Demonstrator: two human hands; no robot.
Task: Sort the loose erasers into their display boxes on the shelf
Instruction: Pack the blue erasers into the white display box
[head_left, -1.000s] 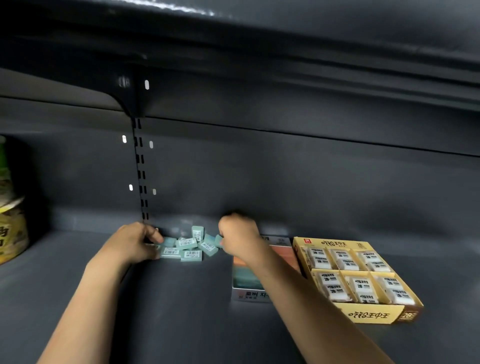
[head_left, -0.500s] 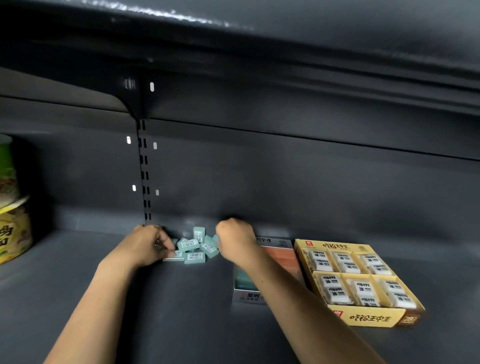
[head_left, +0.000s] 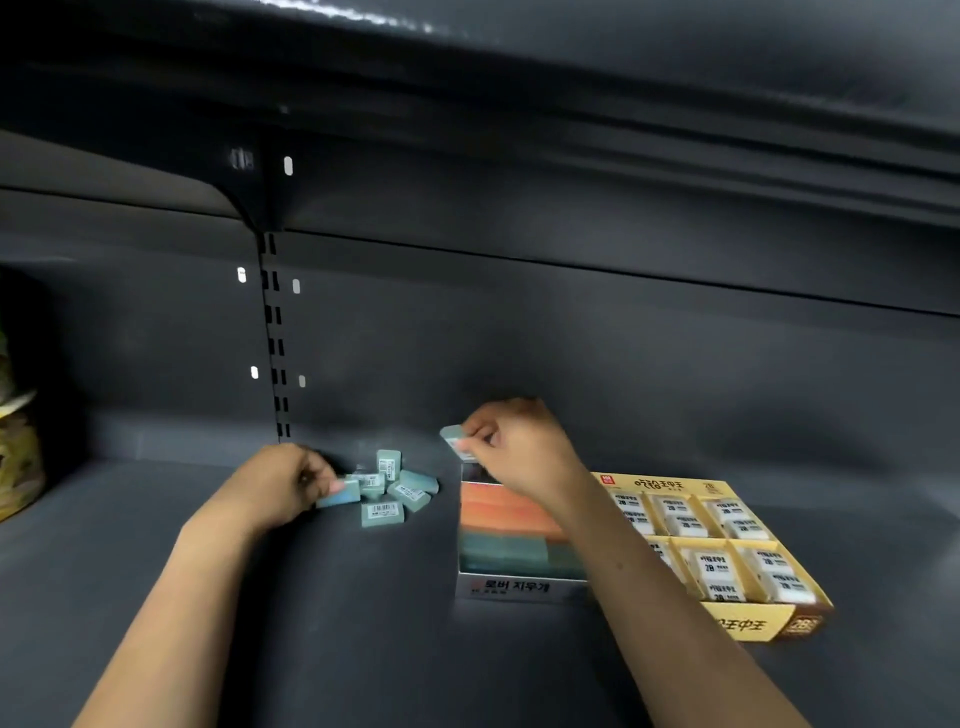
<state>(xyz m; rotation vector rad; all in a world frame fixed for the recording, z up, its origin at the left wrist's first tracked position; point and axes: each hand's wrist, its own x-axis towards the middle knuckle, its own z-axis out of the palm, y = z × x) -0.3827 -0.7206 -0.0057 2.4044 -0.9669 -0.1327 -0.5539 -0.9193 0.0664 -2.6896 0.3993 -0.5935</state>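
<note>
While each hand (head_left: 280, 486) (head_left: 519, 447) pinches one teal eraser (head_left: 338, 494) (head_left: 457, 440), white erasers (head_left: 717, 566) inside yellow box (head_left: 748, 626).

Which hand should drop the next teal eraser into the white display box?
Right. The right hand already pinches a teal eraser lifted above the back edge of the white display box. The left hand sits farther left, its grip on an eraser at the loose pile on the shelf.

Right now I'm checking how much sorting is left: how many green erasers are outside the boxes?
7 visible: one in the right hand, one in the left hand, five in the pile on the shelf between them. More may be hidden.
</note>
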